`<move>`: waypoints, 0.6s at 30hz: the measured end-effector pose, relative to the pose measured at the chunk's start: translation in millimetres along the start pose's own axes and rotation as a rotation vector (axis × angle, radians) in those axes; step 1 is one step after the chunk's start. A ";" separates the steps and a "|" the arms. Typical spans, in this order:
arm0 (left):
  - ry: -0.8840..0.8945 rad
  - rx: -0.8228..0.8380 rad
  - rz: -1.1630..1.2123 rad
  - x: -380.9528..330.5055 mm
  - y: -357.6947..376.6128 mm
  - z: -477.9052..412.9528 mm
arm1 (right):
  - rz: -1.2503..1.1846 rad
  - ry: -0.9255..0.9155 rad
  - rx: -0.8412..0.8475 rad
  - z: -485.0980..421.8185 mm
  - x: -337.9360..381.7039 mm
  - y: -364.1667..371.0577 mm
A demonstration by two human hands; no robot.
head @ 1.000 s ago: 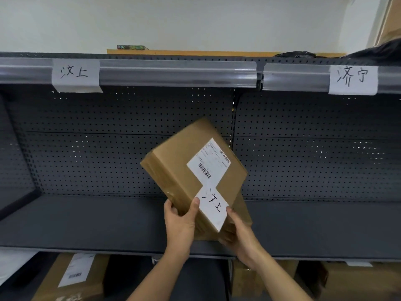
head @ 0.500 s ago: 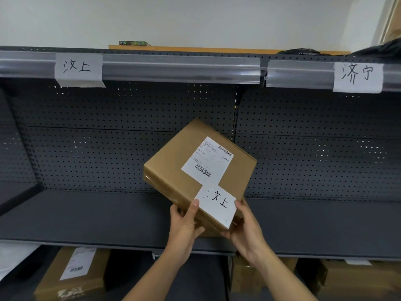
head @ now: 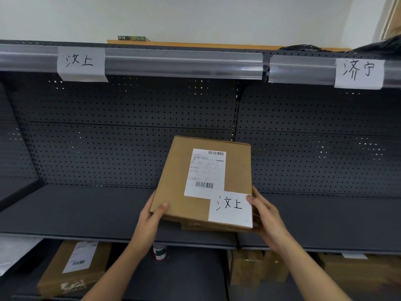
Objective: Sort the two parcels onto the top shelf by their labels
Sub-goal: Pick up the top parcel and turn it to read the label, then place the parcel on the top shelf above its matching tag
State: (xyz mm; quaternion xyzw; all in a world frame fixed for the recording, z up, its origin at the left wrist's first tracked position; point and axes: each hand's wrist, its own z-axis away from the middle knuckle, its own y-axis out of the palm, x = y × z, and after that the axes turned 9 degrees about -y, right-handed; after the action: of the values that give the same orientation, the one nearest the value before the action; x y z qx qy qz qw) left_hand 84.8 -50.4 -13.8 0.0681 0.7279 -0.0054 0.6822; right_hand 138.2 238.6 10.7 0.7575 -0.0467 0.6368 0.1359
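Observation:
I hold a brown cardboard parcel (head: 173,187) with both hands in front of the dark shelf (head: 76,211). It carries a printed shipping label and a white handwritten tag reading 汶上 (head: 230,208). My left hand (head: 152,216) grips its lower left corner. My right hand (head: 263,216) grips its lower right edge. The parcel's top faces me, nearly square to the view. On the rail of the shelf above hang a paper sign 汶上 (head: 81,63) at the left and a sign 济宁 (head: 359,72) at the right.
The shelf below holds another labelled brown parcel (head: 71,268) at the left, a small can (head: 160,253) in the middle and more cartons (head: 256,268) at the right. A perforated back panel (head: 108,137) closes the shelf. Black bags (head: 303,48) lie on the top at the right.
The parcel has turned from a diamond tilt to nearly square and shifted right. My hands have slid apart to its lower left and lower right corners.

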 end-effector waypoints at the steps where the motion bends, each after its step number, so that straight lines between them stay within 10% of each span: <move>1: -0.005 -0.009 0.014 1.1 -2.0 1.1 | 0.007 -0.009 0.010 0.5 1.5 2.0; 18: 0.384 -0.185 -0.082 -3.1 -53.3 76.8 | -0.007 -0.411 -0.033 70.0 -0.9 81.4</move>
State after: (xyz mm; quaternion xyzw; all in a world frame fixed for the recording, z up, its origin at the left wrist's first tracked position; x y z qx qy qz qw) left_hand 155.5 -111.2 -20.5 -0.0245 0.8440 0.0469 0.5337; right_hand 184.9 141.9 11.1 0.8694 -0.0813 0.4674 0.1381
